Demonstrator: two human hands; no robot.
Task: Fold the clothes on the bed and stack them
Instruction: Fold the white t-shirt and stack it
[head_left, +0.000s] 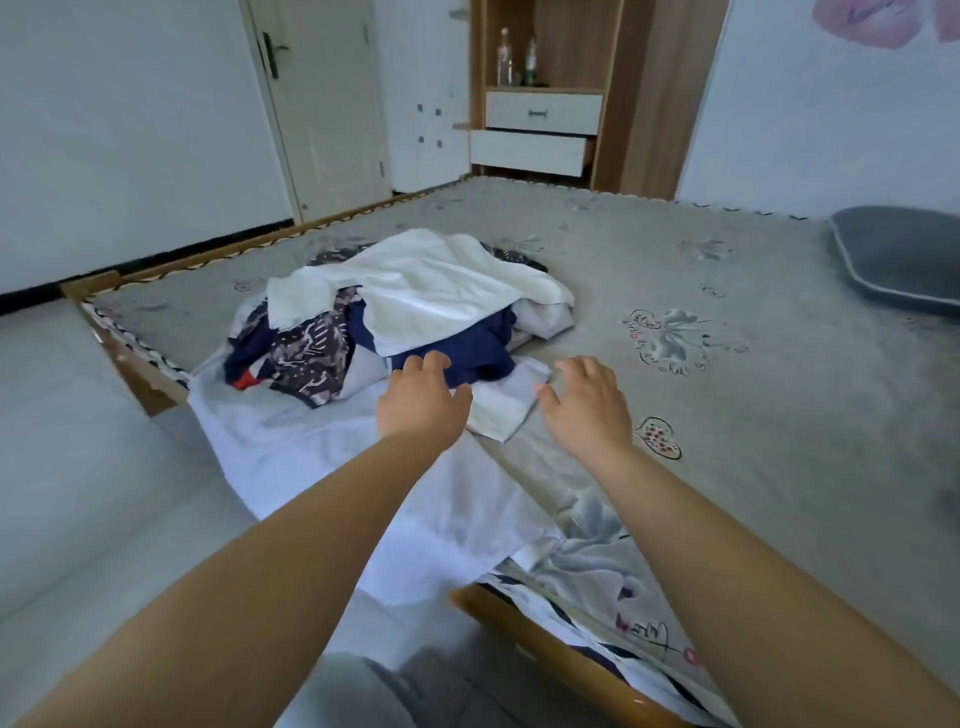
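A loose pile of clothes lies on the left part of the bed: white pieces on top, a navy garment and a dark patterned one beneath. A pale white garment spreads from the pile over the bed's near corner. My left hand reaches out with relaxed fingers, its fingertips at the navy garment's edge. My right hand hovers beside it, fingers spread, near a small folded white cloth. Neither hand holds anything.
A grey pillow lies at the bed's far right. The wooden bed frame runs along the near edge. Beyond the bed stand a door and a wooden cabinet with a pulled-out drawer.
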